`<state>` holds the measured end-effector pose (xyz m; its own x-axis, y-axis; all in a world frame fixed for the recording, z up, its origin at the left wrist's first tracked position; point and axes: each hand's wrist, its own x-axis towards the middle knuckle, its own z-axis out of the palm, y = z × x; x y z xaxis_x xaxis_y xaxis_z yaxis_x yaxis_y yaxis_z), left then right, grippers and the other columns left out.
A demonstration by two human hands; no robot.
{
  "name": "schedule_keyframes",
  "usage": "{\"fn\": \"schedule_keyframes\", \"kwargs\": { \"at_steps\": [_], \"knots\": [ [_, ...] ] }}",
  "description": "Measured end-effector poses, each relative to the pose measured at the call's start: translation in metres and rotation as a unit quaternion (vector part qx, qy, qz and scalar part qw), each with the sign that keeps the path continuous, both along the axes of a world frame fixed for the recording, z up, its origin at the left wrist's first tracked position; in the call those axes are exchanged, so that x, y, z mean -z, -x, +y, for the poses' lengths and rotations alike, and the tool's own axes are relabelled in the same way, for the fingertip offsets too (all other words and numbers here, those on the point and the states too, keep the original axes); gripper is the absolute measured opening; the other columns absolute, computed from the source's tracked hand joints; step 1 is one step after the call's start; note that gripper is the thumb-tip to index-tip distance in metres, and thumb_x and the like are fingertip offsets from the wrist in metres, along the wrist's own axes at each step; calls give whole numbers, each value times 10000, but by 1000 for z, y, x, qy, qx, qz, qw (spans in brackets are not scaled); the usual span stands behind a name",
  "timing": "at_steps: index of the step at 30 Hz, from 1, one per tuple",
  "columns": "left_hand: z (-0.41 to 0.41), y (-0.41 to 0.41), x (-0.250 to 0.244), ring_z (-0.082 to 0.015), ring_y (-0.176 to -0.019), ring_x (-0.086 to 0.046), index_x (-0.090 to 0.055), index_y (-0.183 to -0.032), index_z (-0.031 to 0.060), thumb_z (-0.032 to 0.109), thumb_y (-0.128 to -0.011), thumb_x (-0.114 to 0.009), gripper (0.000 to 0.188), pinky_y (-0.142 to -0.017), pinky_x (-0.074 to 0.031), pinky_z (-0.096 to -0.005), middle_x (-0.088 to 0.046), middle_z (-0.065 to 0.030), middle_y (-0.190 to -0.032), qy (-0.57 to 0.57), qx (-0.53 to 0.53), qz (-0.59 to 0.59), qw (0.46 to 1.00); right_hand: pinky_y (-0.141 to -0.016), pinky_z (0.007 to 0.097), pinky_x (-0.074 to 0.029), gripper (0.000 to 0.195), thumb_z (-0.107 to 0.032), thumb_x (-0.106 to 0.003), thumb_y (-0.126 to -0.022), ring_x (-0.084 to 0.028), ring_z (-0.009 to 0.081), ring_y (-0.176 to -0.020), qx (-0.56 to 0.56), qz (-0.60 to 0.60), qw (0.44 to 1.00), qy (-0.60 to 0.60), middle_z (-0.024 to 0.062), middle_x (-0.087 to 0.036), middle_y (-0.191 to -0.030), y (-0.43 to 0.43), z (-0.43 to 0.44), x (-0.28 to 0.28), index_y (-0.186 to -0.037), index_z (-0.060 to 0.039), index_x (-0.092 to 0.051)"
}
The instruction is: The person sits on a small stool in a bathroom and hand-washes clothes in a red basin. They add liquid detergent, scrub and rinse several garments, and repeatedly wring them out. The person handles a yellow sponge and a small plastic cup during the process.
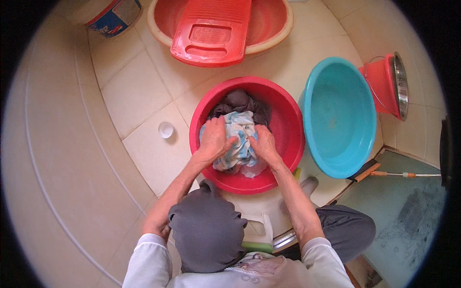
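A wet white-and-light-blue patterned cloth (pixel 239 140) lies bunched in a red plastic basin (pixel 288 158). My left hand (pixel 215 138) grips the left side of the cloth, thumb pointing in towards its middle. On the opposite side, my right hand (pixel 264 143) holds the cloth's edge between thumb and fingers. Dark wet fabric (pixel 239 102) is heaped behind it, against the basin's far wall. A whitish translucent patch (pixel 254 168), perhaps suds or a bag, shows at the near side of the cloth. The fingertips of both hands are partly hidden in the folds.
A red washboard (pixel 210 36) rests across a larger basin (pixel 284 21) at the back. To the right are a turquoise basin (pixel 338 115) and a tipped red bucket (pixel 380 82). A small white cup (pixel 166 130) stands on the tiles, left. An orange-headed squeegee (pixel 365 171) lies right.
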<state>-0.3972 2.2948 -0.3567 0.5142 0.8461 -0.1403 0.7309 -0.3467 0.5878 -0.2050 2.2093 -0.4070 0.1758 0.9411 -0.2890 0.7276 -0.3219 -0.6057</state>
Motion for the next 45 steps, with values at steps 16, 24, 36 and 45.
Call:
{"fn": "schedule_keyframes", "kwargs": {
  "at_steps": [16, 24, 36, 45],
  "knots": [
    [-11, -53, -30, -106, -584, -524, -575, -752, 128, 524, -912, -458, 442, -543, -435, -272, -561, -5, -643, 609, -89, -620, 487, -692, 435, -448, 218, -184, -673, -701, -560, 368, -820, 75, 83, 913, -392, 154, -547, -780, 89, 17, -112, -704, -55, -497],
    [-7, -51, 2, -177, -664, -554, -577, -745, 134, 419, -918, -508, 340, -617, -462, -341, -576, -19, -711, 646, -140, -552, 509, -613, 449, -451, 277, -287, -612, -810, -603, 378, -702, 261, 159, 907, -288, 217, -578, -688, 76, 30, -96, -721, -34, -544],
    [-26, -64, -17, -116, -697, -513, -548, -885, 140, 420, -967, -399, 328, -645, -430, -286, -522, 25, -785, 598, -126, -614, 500, -632, 518, -432, 327, -339, -605, -819, -587, 444, -733, 304, 179, 915, -196, 228, -577, -694, 71, 41, -78, -715, -48, -499],
    [-21, -46, -11, -124, -657, -501, -577, -858, 76, 432, -960, -407, 407, -599, -407, -266, -546, -10, -710, 561, -218, -300, 740, -603, 405, -448, 338, -335, -588, -847, -580, 263, -627, 285, 246, 912, -161, 177, -559, -632, 35, 45, -59, -719, -24, -549]
  ]
}}
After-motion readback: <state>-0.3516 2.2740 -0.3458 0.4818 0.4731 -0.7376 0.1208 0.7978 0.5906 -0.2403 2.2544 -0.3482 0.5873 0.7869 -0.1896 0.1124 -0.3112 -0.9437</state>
